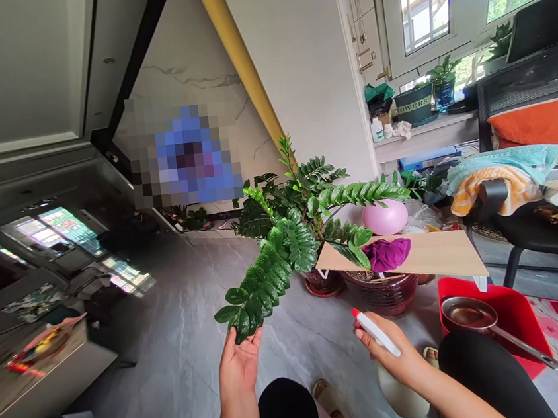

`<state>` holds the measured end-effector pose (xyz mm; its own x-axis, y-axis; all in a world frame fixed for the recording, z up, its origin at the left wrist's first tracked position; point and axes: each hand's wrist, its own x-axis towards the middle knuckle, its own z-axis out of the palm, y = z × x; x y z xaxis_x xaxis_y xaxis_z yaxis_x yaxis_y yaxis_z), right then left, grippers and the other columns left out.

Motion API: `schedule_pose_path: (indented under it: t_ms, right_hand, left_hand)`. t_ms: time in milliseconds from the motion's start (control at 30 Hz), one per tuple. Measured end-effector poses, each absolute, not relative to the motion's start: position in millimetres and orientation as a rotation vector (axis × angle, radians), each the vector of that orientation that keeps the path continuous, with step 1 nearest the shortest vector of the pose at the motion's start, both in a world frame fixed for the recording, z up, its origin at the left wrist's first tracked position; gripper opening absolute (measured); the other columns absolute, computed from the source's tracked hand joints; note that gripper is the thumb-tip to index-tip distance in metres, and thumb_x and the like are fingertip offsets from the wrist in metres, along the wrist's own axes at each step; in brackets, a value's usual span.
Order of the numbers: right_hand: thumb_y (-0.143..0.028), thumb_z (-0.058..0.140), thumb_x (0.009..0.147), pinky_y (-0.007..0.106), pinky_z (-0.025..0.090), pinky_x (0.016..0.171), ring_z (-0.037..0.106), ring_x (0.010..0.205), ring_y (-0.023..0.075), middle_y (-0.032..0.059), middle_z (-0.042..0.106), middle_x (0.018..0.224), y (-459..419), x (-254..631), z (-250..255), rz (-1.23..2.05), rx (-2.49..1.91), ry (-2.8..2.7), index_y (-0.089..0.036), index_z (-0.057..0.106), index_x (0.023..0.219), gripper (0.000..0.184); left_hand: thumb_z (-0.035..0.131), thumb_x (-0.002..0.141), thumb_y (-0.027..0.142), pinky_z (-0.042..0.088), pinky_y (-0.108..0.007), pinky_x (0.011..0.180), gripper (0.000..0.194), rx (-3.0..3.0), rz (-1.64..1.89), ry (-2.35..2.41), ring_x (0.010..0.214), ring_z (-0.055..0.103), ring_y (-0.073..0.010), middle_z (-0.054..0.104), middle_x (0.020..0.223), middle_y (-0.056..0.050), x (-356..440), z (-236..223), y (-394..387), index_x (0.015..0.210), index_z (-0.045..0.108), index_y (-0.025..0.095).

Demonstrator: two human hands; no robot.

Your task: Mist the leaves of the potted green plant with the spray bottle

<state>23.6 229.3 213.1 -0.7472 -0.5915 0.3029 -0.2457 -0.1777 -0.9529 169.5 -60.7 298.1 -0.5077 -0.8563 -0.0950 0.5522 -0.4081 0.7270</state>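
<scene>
while left hand (239,366) cups glossy frond (260,284), right hand (391,350) (fist) grips bottle (400,389).

head-worn view, facing forward and down, hands close below

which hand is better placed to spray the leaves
Right, probably. The right hand grips the spray bottle, its nozzle toward the plant, while the left hand lies open under the leaf tip.

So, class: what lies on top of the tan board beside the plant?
On the tan board lies a crumpled purple cloth, with a pink round object at its far edge. Leaves hide the board's left part, and the pink object's base cannot be seen.
</scene>
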Motion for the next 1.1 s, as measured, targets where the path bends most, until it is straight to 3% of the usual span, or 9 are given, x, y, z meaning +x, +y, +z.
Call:
schedule_pose_path:
  t_ms: [200,300,500,733,933,1100]
  right_hand:
    - [-0.072,0.061,0.089,0.028,0.05,0.048,0.055,0.055,0.0157,0.0021,0.058,0.067,230,11,212,-2.098,-0.783,1.825,-0.019,0.059,0.079,0.053]
    - [-0.074,0.062,0.086,0.029,0.054,0.049,0.057,0.058,0.0179,0.0029,0.059,0.069,232,2,213,-2.143,-0.692,1.798,-0.019,0.061,0.083,0.055]
    - [-0.061,0.062,0.092,0.027,0.051,0.052,0.057,0.063,0.0164,0.0056,0.064,0.08,229,14,221,-2.065,-0.955,1.867,-0.018,0.067,0.092,0.043]
    - [-0.073,0.063,0.085,0.03,0.054,0.048,0.056,0.057,0.0175,0.0023,0.057,0.067,231,1,216,-2.154,-0.711,1.774,-0.02,0.06,0.081,0.054]
    - [-0.065,0.064,0.089,0.028,0.052,0.049,0.057,0.059,0.016,0.0043,0.062,0.078,227,7,222,-2.126,-0.838,1.834,-0.018,0.065,0.091,0.047]
    - [-0.068,0.063,0.088,0.027,0.05,0.047,0.054,0.055,0.0153,0.0021,0.058,0.069,224,10,218,-2.108,-0.81,1.811,-0.019,0.062,0.081,0.05]
  left_hand:
    - [0.041,0.104,0.014,0.029,-0.058,0.126,0.036,0.59,-1.981,-0.871,0.123,0.065,-0.0221,0.072,0.127,-0.007,171,298,-59,0.124,0.069,0.021]
    - [0.042,0.104,0.016,0.033,-0.06,0.123,0.035,0.607,-1.961,-0.886,0.121,0.066,-0.0243,0.07,0.13,-0.009,172,296,-61,0.127,0.069,0.02]
    - [0.044,0.104,0.015,0.034,-0.065,0.12,0.033,0.613,-1.925,-0.905,0.114,0.069,-0.0251,0.068,0.132,-0.012,173,291,-63,0.123,0.07,0.017]
    - [0.044,0.103,0.015,0.038,-0.063,0.119,0.034,0.613,-1.922,-0.901,0.12,0.066,-0.0258,0.069,0.132,-0.01,173,291,-62,0.125,0.07,0.02]
    - [0.044,0.103,0.014,0.043,-0.06,0.117,0.036,0.62,-1.917,-0.894,0.121,0.066,-0.0252,0.069,0.131,-0.009,172,293,-60,0.127,0.069,0.022]
    - [0.044,0.103,0.014,0.047,-0.059,0.114,0.036,0.607,-1.927,-0.891,0.121,0.066,-0.0259,0.069,0.13,-0.009,173,292,-61,0.128,0.068,0.023]
